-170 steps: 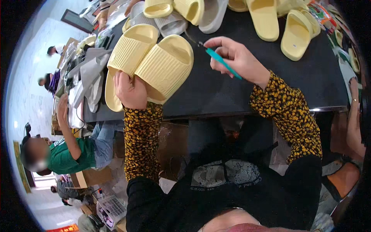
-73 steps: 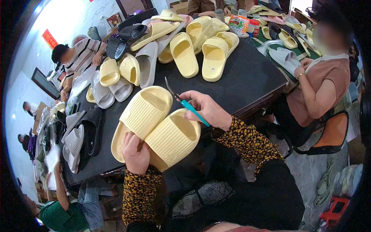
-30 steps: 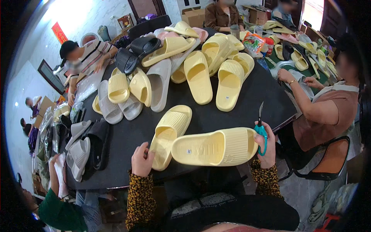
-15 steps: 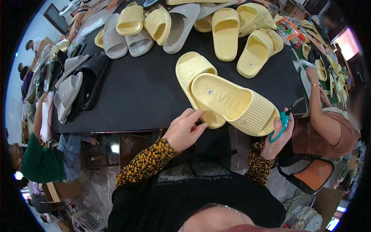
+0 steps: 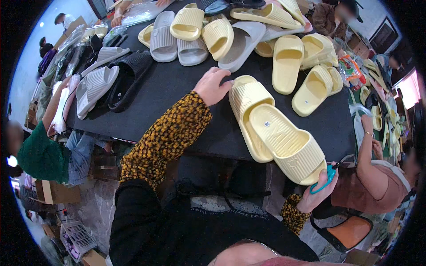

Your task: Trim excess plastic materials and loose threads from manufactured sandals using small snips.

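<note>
Two pale yellow slide slippers lie overlapped at the front edge of the dark table. The upper slipper [image 5: 284,135] has its ribbed strap toward me, and the lower slipper [image 5: 249,106] has its strap pointing away. My left hand [image 5: 212,87] is at the far left end of the lower slipper, thumb and fingers apart, the thumb at or close to its toe rim. In my right hand [image 5: 314,195] is a pair of scissors [image 5: 327,181] with teal handles, dark blades pointing right. That hand is also against the toe of the upper slipper; some fingers are hidden.
More yellow slippers [image 5: 287,62] and grey slippers [image 5: 163,37] lie across the far side of the table [image 5: 177,106]. White-grey and black slippers [image 5: 128,82] lie at left. Co-workers sit at left [image 5: 44,155] and right [image 5: 377,181]. An orange-seated chair [image 5: 350,232] stands at lower right.
My left hand has left the lower slipper's heel and reached forward to its toe end. Both slippers have turned, their near ends swinging toward me. The whole view has shifted.
</note>
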The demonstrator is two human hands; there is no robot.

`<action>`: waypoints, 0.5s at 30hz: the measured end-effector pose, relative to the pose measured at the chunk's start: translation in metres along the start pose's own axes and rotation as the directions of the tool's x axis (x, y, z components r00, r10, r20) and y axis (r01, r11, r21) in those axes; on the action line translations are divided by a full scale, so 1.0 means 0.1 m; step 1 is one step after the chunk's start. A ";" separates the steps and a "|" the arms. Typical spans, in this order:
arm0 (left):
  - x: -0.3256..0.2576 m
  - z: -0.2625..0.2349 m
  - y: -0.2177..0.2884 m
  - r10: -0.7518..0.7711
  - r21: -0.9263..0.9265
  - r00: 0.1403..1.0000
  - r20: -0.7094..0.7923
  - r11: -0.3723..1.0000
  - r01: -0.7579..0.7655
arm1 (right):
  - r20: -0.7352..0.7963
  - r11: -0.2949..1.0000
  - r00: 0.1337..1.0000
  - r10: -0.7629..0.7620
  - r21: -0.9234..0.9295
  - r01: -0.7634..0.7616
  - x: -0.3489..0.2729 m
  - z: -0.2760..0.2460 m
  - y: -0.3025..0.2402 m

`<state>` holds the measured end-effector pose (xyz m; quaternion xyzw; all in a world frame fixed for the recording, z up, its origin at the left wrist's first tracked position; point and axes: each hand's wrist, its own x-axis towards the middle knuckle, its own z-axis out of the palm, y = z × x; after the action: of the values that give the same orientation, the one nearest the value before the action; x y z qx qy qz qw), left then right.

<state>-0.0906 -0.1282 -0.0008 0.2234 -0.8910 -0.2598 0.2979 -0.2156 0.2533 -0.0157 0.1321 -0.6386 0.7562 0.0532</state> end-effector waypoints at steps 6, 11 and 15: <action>0.08 0.37 -0.09 0.015 -0.174 1.000 -0.018 0.985 -0.018 | 0.233 0.993 0.968 0.096 0.044 -0.109 -0.26 0.14 -0.07; 0.04 0.43 -0.12 0.053 -0.158 0.997 -0.063 0.985 -0.063 | 0.317 0.981 0.940 0.124 0.103 -0.164 -0.25 0.16 -0.03; -0.02 0.39 -0.10 0.012 -0.124 0.999 -0.035 0.992 -0.016 | 0.310 0.962 0.928 0.208 0.108 -0.252 -0.20 0.13 0.03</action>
<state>-0.1119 -0.1224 -0.0344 0.2023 -0.8694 -0.3090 0.3282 -0.1953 0.2421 -0.0222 0.1713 -0.5936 0.7734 -0.1419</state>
